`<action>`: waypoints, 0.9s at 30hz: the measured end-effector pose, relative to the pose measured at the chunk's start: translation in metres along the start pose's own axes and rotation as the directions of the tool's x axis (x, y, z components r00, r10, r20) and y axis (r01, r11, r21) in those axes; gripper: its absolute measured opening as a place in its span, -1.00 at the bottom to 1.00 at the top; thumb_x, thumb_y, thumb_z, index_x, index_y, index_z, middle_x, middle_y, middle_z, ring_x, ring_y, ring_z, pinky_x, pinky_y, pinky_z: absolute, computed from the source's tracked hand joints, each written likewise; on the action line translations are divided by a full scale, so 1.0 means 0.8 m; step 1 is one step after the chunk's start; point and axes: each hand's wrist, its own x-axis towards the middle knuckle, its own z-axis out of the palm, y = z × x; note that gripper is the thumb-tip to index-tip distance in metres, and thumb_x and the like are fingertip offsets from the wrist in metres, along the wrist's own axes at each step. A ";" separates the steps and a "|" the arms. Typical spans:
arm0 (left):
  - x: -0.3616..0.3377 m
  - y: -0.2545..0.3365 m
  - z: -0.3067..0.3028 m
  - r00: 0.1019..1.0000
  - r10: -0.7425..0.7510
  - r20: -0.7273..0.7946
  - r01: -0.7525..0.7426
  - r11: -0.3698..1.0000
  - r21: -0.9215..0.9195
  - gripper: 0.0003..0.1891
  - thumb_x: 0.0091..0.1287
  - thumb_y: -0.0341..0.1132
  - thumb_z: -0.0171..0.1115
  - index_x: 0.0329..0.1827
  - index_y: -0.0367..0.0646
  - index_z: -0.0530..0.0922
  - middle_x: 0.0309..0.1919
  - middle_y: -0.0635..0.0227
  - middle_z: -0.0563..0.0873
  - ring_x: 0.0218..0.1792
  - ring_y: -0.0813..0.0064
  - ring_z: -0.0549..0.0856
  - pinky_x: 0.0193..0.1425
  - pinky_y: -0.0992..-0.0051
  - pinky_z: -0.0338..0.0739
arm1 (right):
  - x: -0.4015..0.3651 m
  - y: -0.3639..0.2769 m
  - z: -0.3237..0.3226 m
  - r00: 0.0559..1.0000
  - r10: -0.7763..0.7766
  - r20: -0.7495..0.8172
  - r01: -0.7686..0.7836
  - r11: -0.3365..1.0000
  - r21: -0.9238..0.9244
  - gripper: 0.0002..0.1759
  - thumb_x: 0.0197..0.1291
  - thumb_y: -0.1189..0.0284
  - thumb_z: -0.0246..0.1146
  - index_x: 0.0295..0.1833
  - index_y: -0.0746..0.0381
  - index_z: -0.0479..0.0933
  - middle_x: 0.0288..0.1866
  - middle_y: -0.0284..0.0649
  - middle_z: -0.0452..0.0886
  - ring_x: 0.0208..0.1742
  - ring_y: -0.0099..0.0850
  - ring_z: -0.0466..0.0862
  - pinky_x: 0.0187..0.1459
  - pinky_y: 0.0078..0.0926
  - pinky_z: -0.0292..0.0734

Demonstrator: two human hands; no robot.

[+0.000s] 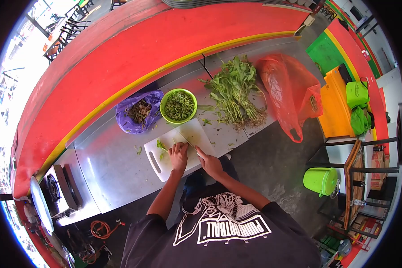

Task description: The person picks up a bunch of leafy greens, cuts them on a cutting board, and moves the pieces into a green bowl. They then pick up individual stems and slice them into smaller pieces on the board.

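On the white cutting board, my left hand has its fingers pressed together on green stems; some leaves stick out to its left. My right hand is wrapped round a knife handle, and the thin blade points up and left across the board. Just behind the board stands a green bowl of chopped greens. To the bowl's left lies a purple bag with brown roots inside. A large bunch of leafy greens with roots rests on the metal table to the right.
The metal table runs below a red wall. An orange-red plastic bag hangs over its right end. At the far left is a stove. A lidded green bucket stands right, near a wooden-edged shelf.
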 end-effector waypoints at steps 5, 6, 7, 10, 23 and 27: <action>0.005 0.006 -0.005 1.000 -0.028 -0.002 0.028 1.000 0.013 -0.81 0.30 -0.38 0.33 -0.04 -0.02 0.74 -0.16 0.42 0.71 -0.08 0.33 0.67 0.07 0.24 0.40 | 0.030 -0.012 0.005 0.999 0.035 0.010 -0.035 0.999 0.036 -0.38 0.46 0.25 0.16 0.60 -0.16 0.25 -0.47 0.14 0.67 -0.41 0.13 0.71 -0.35 0.10 0.61; 0.005 0.004 -0.002 1.000 -0.025 -0.002 0.025 1.000 0.016 -0.81 0.30 -0.38 0.33 -0.04 -0.02 0.74 -0.16 0.42 0.71 -0.08 0.33 0.67 0.07 0.24 0.40 | 0.031 -0.016 0.002 0.997 0.066 0.033 -0.068 0.997 0.048 -0.37 0.46 0.25 0.16 0.60 -0.16 0.24 -0.46 0.14 0.67 -0.40 0.14 0.71 -0.33 0.11 0.61; 0.006 0.002 0.001 0.999 -0.030 -0.012 0.031 1.000 0.007 -0.79 0.29 -0.40 0.33 -0.02 -0.02 0.73 -0.15 0.41 0.71 -0.08 0.32 0.67 0.08 0.24 0.39 | 0.031 -0.021 -0.001 0.994 0.096 0.057 -0.100 0.993 0.059 -0.37 0.46 0.24 0.16 0.60 -0.16 0.24 -0.46 0.15 0.67 -0.40 0.15 0.71 -0.32 0.12 0.61; 0.007 0.000 0.005 0.998 -0.055 -0.025 0.054 0.998 -0.022 -0.78 0.30 -0.41 0.32 -0.01 -0.02 0.72 -0.15 0.40 0.71 -0.07 0.31 0.67 0.09 0.24 0.39 | 0.015 -0.017 -0.008 0.994 0.095 0.062 -0.100 0.991 0.092 -0.36 0.46 0.22 0.16 0.61 -0.17 0.22 -0.45 0.16 0.67 -0.39 0.15 0.71 -0.30 0.14 0.61; -0.002 0.006 -0.007 0.999 -0.002 -0.035 0.002 1.000 0.009 -0.86 0.32 -0.37 0.34 -0.09 -0.04 0.73 -0.20 0.41 0.70 -0.10 0.31 0.67 0.03 0.22 0.41 | 0.003 -0.002 0.005 1.000 0.015 0.009 -0.015 1.000 0.006 -0.38 0.47 0.25 0.15 0.60 -0.16 0.24 -0.49 0.08 0.66 -0.41 0.10 0.72 -0.35 0.08 0.60; 0.001 0.001 0.000 0.999 -0.028 -0.020 0.028 1.000 0.010 -0.79 0.32 -0.39 0.31 -0.01 -0.01 0.71 -0.17 0.41 0.71 -0.08 0.33 0.67 0.07 0.24 0.40 | 0.024 -0.021 -0.001 0.995 0.083 0.053 -0.086 0.995 0.058 -0.38 0.48 0.23 0.14 0.60 -0.16 0.23 -0.48 0.12 0.66 -0.39 0.14 0.71 -0.33 0.10 0.60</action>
